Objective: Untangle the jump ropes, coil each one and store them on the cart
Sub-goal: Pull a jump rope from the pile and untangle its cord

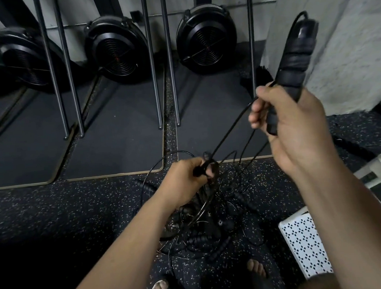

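A tangle of black jump ropes (211, 224) lies on the speckled floor in front of my feet, with several ribbed handles poking out of it. My right hand (294, 123) is raised and grips one black taped handle (296, 62) that points up and away. A thin cord (229, 130) runs taut from that hand down to my left hand (187, 178). The left hand hovers just above the pile and grips a second handle together with the cord. The white perforated cart (305, 247) stands at the lower right.
Three black fan-wheel machines (206, 35) on grey mats line the far wall, with metal legs (170, 66) between them. A white pillar (347, 43) rises at the right. My sandalled feet (161, 288) are at the bottom edge.
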